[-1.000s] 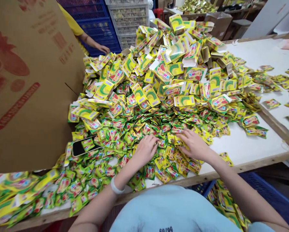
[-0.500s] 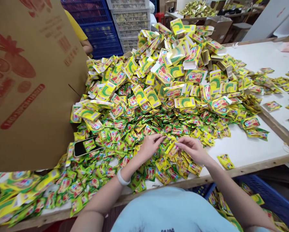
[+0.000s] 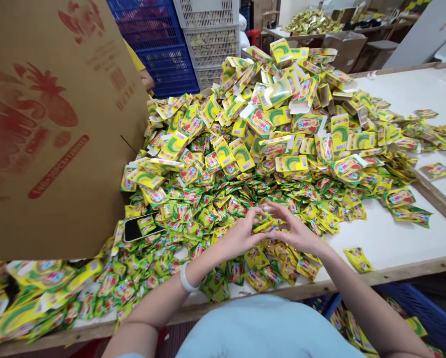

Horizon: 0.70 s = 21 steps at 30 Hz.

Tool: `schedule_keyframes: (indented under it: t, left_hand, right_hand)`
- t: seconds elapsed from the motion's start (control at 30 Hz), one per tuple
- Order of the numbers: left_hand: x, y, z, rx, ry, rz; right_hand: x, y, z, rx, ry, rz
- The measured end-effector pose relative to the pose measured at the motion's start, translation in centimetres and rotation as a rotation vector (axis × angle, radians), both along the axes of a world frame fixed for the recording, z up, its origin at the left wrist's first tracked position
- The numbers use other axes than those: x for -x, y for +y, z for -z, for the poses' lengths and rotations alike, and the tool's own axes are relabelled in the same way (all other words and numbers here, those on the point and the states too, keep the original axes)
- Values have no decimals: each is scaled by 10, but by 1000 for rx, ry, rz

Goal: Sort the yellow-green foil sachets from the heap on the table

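My left hand and my right hand meet over the pile, thumbs and forefingers curved toward each other. Between them they grip small yellow-green sachets printed with fruit; how many is hidden by the fingers. A white band circles my left wrist. Loose green sachets spread to the left of my hands, and yellower sachets lie just below them. Behind rises a heap of yellow printed cartons, several with open flaps.
A large brown cardboard box stands at the left, beside a phone with a sachet on it. Wooden strips edge the white table. Blue crates and grey crates stack behind; another person's arm shows beside the box.
My hands have come closer together, their fingertips now nearly meeting around the sachets. The whole view has shifted slightly, so the table and box appear farther right.
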<state>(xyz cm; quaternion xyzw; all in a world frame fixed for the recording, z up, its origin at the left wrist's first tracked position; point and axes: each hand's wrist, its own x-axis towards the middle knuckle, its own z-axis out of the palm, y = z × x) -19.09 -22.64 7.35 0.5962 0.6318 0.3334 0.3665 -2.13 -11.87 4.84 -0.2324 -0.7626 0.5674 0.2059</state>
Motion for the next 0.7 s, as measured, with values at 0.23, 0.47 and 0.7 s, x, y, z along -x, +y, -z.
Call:
schedule_keyframes:
  t: [0.23,0.47,0.7]
  left_hand:
    - [47,50,-34,31,253,-24]
    - [142,151,-52,153,672,-634]
    - [144,127,-23,-62,412,-511]
  right_hand:
    - [-7,9,9,-99,-100,38]
    - [-9,-1,13,-159,-78,149]
    - [-21,13,3,385,133,239]
